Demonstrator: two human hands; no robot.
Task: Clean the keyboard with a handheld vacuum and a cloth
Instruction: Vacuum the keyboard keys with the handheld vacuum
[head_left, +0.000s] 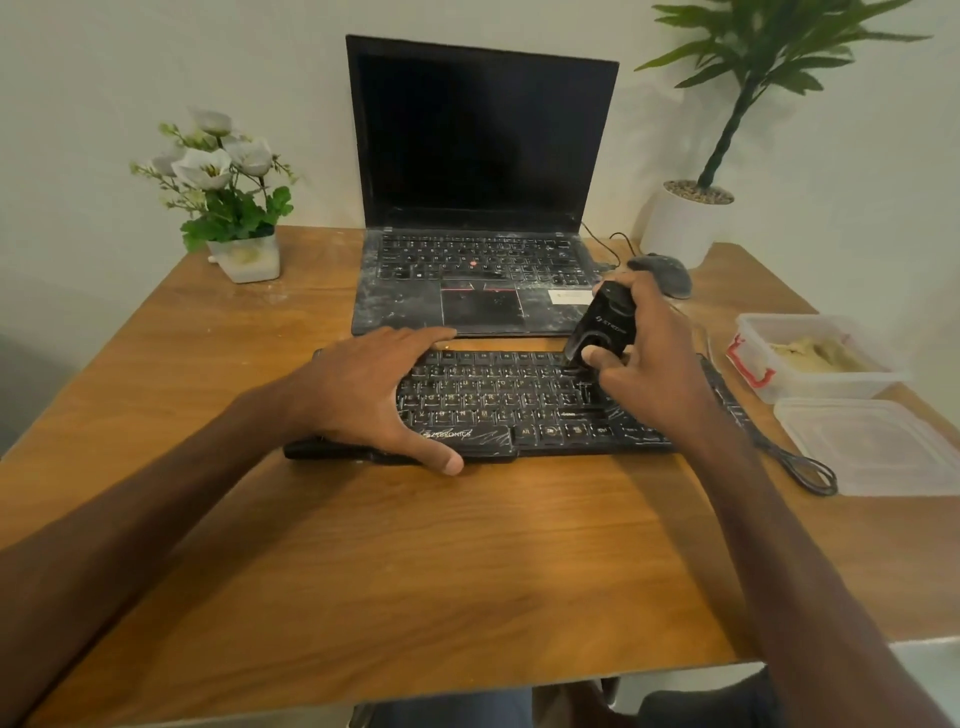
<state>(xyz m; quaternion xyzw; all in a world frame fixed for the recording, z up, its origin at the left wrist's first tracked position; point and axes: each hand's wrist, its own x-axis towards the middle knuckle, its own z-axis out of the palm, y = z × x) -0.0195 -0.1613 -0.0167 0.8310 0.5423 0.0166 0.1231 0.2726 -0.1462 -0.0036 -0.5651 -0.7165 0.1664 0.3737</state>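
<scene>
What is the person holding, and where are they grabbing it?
The right hand grips the handheld vacuum around its body, nozzle down on the keyboard. The left hand holds nothing; it rests on the keyboard's left end.

On the table (415, 561), laptop (483, 156) behind the keyboard (498, 400), flowers (228, 192) behind-left, mouse (667, 273) and plant (727, 130) behind-right, two tubs (810, 387) to its right; my left hand (363, 384) on its left end, vacuum (608, 322) on its right.

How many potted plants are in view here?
2. A white-flowered plant stands on the table at its back left, left of the laptop. A taller leafy plant stands back right, behind the mouse. None appear hidden.
</scene>
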